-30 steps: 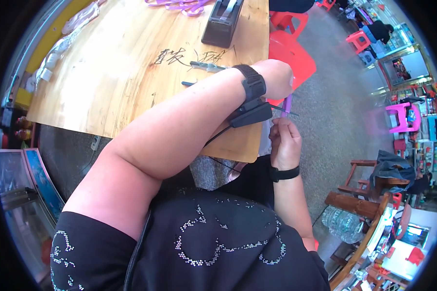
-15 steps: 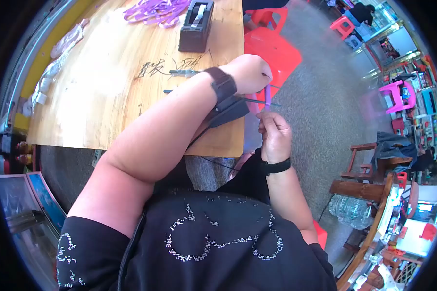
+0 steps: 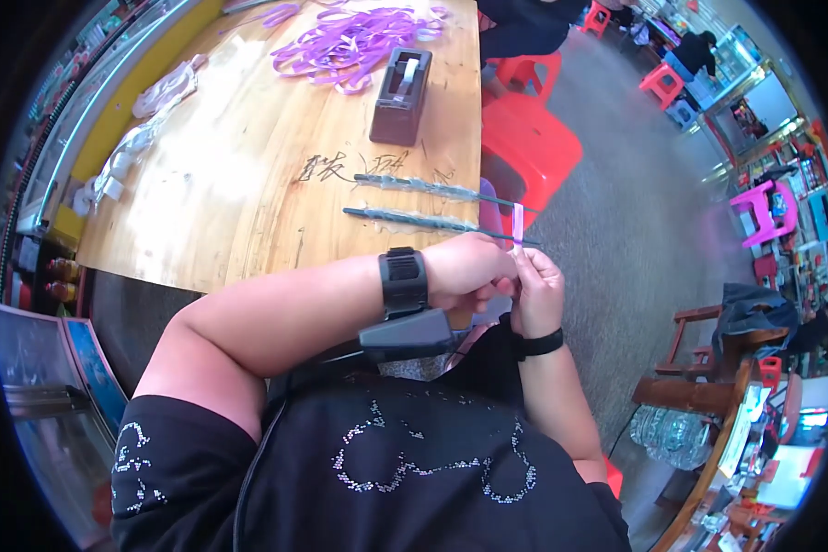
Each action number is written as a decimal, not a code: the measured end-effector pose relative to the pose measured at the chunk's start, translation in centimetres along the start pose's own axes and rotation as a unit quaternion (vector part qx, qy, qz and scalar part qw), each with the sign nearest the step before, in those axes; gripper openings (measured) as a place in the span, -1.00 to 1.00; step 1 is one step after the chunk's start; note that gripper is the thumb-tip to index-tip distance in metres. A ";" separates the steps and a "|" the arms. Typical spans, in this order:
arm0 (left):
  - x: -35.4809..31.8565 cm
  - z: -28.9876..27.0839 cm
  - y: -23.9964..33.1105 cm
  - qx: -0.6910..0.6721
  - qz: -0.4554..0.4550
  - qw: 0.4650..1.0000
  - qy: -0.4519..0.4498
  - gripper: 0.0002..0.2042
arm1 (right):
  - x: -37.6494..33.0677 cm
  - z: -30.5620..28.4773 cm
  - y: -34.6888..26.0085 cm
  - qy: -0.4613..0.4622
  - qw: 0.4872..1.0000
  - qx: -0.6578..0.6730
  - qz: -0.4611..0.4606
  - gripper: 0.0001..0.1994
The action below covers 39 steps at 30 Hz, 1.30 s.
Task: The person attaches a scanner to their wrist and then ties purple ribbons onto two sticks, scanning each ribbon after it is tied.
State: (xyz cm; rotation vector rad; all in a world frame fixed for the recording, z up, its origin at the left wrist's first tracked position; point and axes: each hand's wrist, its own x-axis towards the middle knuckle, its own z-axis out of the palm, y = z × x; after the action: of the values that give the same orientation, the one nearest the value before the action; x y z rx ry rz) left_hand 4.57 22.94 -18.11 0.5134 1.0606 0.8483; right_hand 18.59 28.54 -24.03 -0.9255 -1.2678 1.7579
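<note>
Two thin dark rods (image 3: 405,218) in clear wrapping lie side by side on the wooden table, their ends sticking out past its right edge. A narrow purple ribbon (image 3: 518,224) stands up across those ends. My right hand (image 3: 538,285) is closed, pinching the ribbon's lower part between thumb and fingers. Against it, just below the nearer rod, is my left hand (image 3: 469,267) with curled fingers; what they hold, if anything, is hidden. On my left wrist sits a black band with a dark box-like device (image 3: 405,336) beside it.
A black tape dispenser (image 3: 400,101) stands on the table (image 3: 248,221), before a tangled heap of purple ribbon (image 3: 359,46). Crumpled clear plastic (image 3: 129,152) lies along the left side. Red stools (image 3: 534,138) stand beyond the table's right edge. A person (image 3: 695,55) is far off.
My left hand has come back from beyond the rods toward my body and now meets my right hand. The ribbon stands taller at the rod ends. The view has shifted.
</note>
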 end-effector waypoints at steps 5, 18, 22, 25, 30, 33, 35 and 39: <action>0.9 -1.6 -0.4 -0.189 0.011 0.973 -0.129 -0.93 | -0.1 0.7 0.1 0.003 0.999 0.039 0.029 -0.81; 1.1 -0.5 -1.5 -0.345 0.028 0.927 -0.142 -0.91 | -0.4 1.8 -10.0 0.022 0.977 -0.203 -0.059 -0.82; 1.3 -0.4 -1.7 -0.344 0.026 0.930 -0.127 -0.86 | 4.2 8.5 -13.9 -0.115 0.975 -0.189 0.005 -0.69; 2.5 -0.7 -2.4 -0.352 0.041 0.923 -0.148 -0.73 | 9.0 13.2 -12.4 -0.173 0.964 -0.186 0.080 -0.72; 3.4 0.1 -2.6 -0.355 0.023 0.920 -0.161 -0.51 | 14.4 16.4 -8.8 -0.103 0.959 -0.231 0.131 -0.84; 3.3 0.0 -2.6 -0.360 0.026 0.920 -0.155 -0.55 | 15.0 17.4 -7.9 -0.072 0.964 -0.198 0.164 -0.84; 3.5 -0.1 -2.6 -0.368 0.011 0.916 -0.157 -0.59 | 15.0 17.9 -7.8 -0.074 0.966 -0.187 0.163 -0.87; 3.7 -0.1 -2.6 -0.376 0.006 0.912 -0.163 -0.61 | 14.6 18.1 -7.9 -0.097 0.974 -0.170 0.112 -0.90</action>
State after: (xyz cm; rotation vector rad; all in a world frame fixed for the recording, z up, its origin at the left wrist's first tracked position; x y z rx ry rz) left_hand 6.21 24.37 -22.04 -0.0024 0.3654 1.0588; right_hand -2.46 35.79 -13.79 -1.1484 -1.6850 1.8732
